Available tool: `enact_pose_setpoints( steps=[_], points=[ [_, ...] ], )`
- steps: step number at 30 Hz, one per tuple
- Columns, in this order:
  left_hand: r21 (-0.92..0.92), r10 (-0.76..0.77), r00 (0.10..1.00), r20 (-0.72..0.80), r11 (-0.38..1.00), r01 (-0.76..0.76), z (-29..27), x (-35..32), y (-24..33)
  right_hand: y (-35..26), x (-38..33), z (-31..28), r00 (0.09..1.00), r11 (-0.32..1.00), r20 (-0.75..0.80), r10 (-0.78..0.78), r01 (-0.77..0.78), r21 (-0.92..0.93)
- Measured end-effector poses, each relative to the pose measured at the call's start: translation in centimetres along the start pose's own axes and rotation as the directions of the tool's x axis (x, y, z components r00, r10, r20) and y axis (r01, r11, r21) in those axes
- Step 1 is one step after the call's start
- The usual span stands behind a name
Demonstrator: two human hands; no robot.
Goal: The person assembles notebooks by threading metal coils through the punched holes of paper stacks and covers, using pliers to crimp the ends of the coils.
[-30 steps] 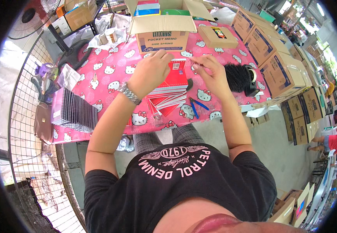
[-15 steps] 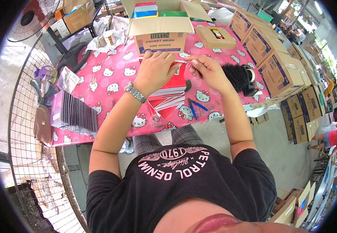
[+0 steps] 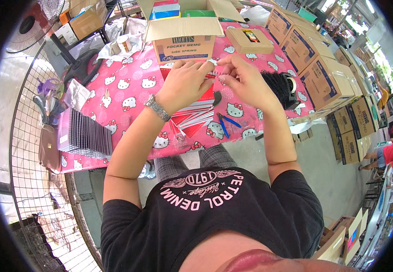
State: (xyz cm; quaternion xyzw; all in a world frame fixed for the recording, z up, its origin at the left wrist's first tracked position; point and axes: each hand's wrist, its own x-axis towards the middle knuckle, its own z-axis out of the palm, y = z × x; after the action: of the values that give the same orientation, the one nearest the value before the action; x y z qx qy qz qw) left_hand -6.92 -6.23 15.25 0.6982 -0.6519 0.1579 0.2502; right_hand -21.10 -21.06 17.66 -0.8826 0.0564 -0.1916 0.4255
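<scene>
A stack of small red-covered pads (image 3: 192, 119) with white page edges lies fanned on the table in front of me. My left hand (image 3: 186, 84), with a metal watch at its wrist, is closed over the top red pad (image 3: 208, 94), its fingers curled at the far edge. Close beside it, my right hand (image 3: 241, 81) pinches thumb to fingers at the pad's far right corner. Something thin and small shows by these fingertips, too fine to name. To the right lies a heap of black spiral coils (image 3: 274, 88). Blue-handled pliers (image 3: 227, 124) rest right of the stack.
An open carton (image 3: 185, 47) of colourful pads stands behind my hands. A flat brown box (image 3: 249, 41) and a black tape dispenser (image 3: 292, 93) sit on the right. Dark spiral-bound pads (image 3: 85, 136) stand at the left. Cartons (image 3: 325, 84) line the right edge.
My right hand has lifted and turned slightly, its thumb and fingers bunched more upright. The left hand stays over the red pad. The view has shifted a little.
</scene>
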Motion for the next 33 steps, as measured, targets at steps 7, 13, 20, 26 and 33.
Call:
enact_pose_setpoints(
  steps=[7,13,20,26,33],
  points=[
    [-0.086,0.063,0.998,0.015,0.994,-0.061,0.6,1.7,-0.4,28.7,1.0,9.7,0.990,0.659,-0.120,0.068,-0.135,-0.740],
    [0.150,-0.252,0.947,-0.198,0.947,0.283,1.2,-1.2,0.2,26.0,2.1,10.1,0.874,0.765,0.111,0.473,-0.345,-0.543],
    [-0.025,-0.211,0.970,-0.123,0.978,0.209,0.6,-0.3,-0.3,6.0,5.2,-4.8,0.802,0.603,0.518,-0.298,-0.263,0.753],
    [-0.078,-0.230,0.969,-0.089,0.972,0.224,0.2,-0.4,-0.5,4.6,4.8,-5.2,0.783,0.615,0.546,-0.299,-0.279,0.737],
    [-0.081,-0.154,0.985,-0.077,0.986,0.148,0.2,0.2,-0.4,6.4,5.7,-4.9,0.817,0.916,0.576,-0.035,-0.204,0.345]
  ],
)
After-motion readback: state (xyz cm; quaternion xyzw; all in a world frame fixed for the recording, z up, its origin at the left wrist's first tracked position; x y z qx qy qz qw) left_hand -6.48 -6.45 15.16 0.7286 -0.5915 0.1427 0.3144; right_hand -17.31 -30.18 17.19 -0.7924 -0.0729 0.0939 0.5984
